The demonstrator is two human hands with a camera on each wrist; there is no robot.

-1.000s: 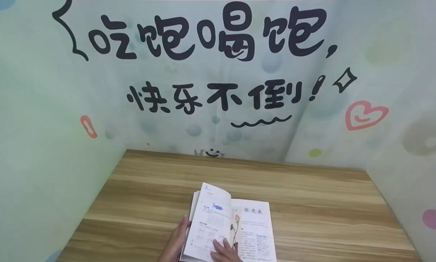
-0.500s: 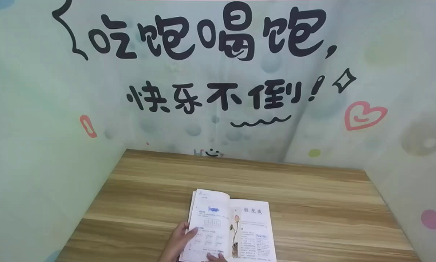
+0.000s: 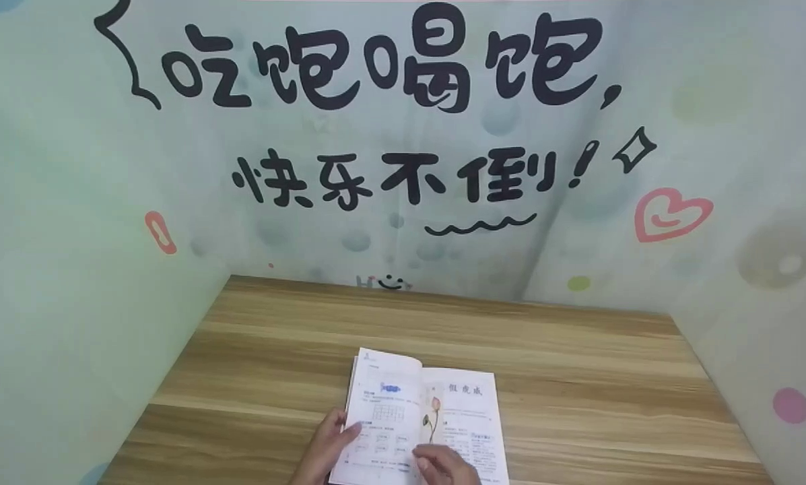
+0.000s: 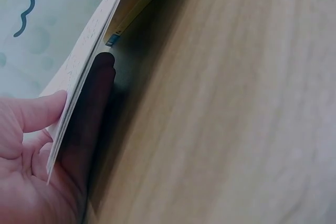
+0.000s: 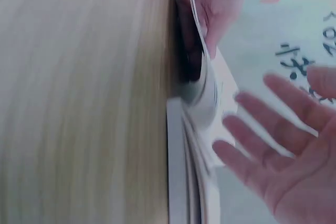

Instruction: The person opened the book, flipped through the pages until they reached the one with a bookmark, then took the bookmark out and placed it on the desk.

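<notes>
An open book [image 3: 386,370] lies near the front of the table, its printed pages facing up. My left hand [image 3: 325,446] grips the left-hand pages at their outer edge. In the left wrist view the thumb presses on top while the fingers [image 4: 97,87] reach underneath the raised pages. A narrow bookmark [image 3: 435,407] with a pink lotus bud lies along the gutter. Over its lower end hovers my right hand [image 3: 446,463], hiding that part. The right wrist view shows this hand's fingers [image 5: 278,129] spread and extended close over the page, holding nothing.
The wood-grain table [image 3: 275,337] extends behind the book and to both sides. A pale curtain [image 3: 389,121] with large black lettering closes off the back and sides. A yellowish cover [image 4: 139,11] shows beneath the raised pages.
The raised left-hand pages have come down leftward, with my left thumb now on top of them. My right hand has left the left page, dipped low, then moved right to the bookmark's lower end.
</notes>
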